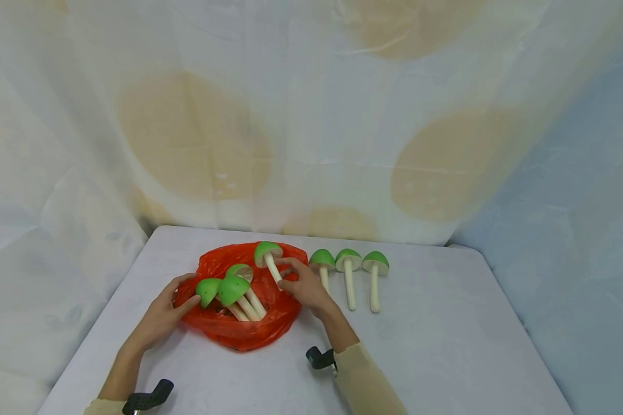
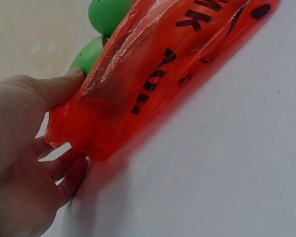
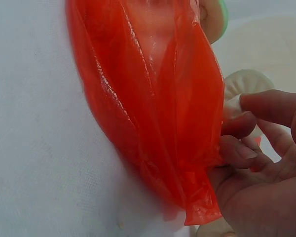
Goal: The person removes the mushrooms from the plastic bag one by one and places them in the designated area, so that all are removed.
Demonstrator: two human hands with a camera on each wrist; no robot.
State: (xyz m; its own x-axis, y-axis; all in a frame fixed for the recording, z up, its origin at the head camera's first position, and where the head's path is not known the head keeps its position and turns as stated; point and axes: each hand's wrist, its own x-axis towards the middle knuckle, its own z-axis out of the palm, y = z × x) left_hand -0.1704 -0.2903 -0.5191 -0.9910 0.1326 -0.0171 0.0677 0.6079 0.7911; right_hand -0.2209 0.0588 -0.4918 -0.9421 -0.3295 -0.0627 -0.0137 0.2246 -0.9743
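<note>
A red plastic bag [image 1: 241, 334] with black print lies open on the table. Three toy mushrooms with green caps [image 1: 233, 290] and pale stems lie in it, their caps toward the left. At the bag's left edge my left hand [image 1: 161, 314] grips the plastic, thumb over the rim beside a green cap [image 2: 89, 55] and fingers outside. My right hand [image 1: 307, 291] pinches the stem end of another mushroom [image 1: 268, 252], cap pointing up and left, over the bag's right part. In the right wrist view, fingers of that hand also touch the bag's edge [image 3: 197, 143].
To the right of the bag, three more mushrooms [image 1: 348, 262] lie in a row, caps toward the back. The white table [image 1: 446, 323] ends at hanging pale sheets [image 1: 311, 144] behind and at both sides. A dark wrist camera mount [image 1: 319, 358] sits at each sleeve.
</note>
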